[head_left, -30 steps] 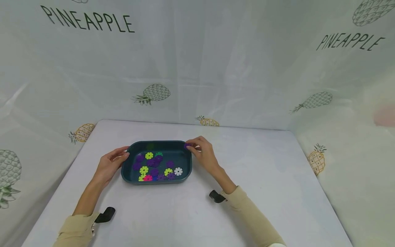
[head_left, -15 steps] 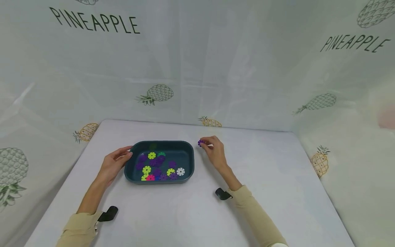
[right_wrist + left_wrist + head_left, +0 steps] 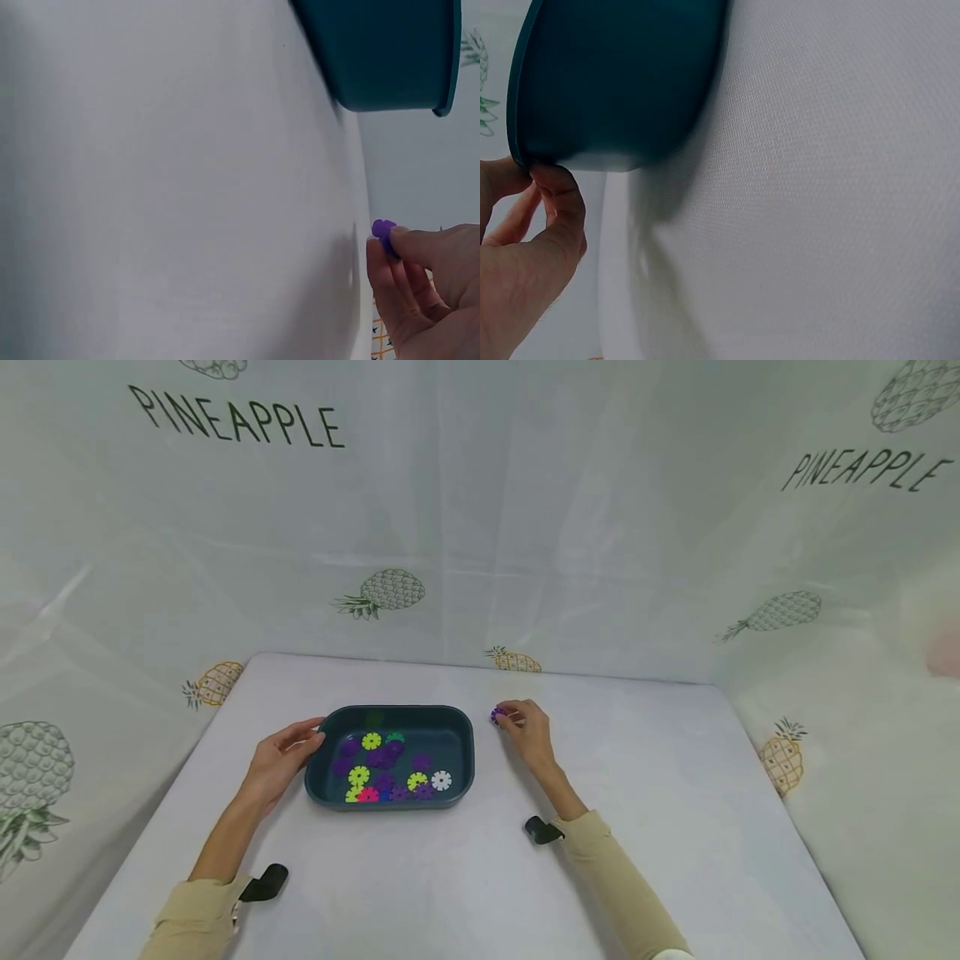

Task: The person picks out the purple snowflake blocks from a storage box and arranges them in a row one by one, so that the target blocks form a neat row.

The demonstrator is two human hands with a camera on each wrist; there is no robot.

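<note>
Left hand (image 3: 279,762) pinches the far-left corner of the tray (image 3: 446,742); right hand (image 3: 531,731) pinches 1 purple snowflake disc (image 3: 384,234) nearer the far edge of the table (image 3: 637,777). Steady, light fingertip pressure should suffice.

On the counter (image 3: 660,793) we have a tray (image 3: 450,739) with discs (image 3: 441,780) inside, our left grip (image 3: 276,766) at its left end, a single disc (image 3: 496,717) in our right grip (image 3: 531,732) to its right.

I find the table (image 3: 645,793) white and level, with a fine woven texture in my left wrist view. Resting directly on it, I record a dark teal tray (image 3: 447,737), open side up, corners rounded, left of centre, its long sides roughly parallel to the table's far edge.
</note>
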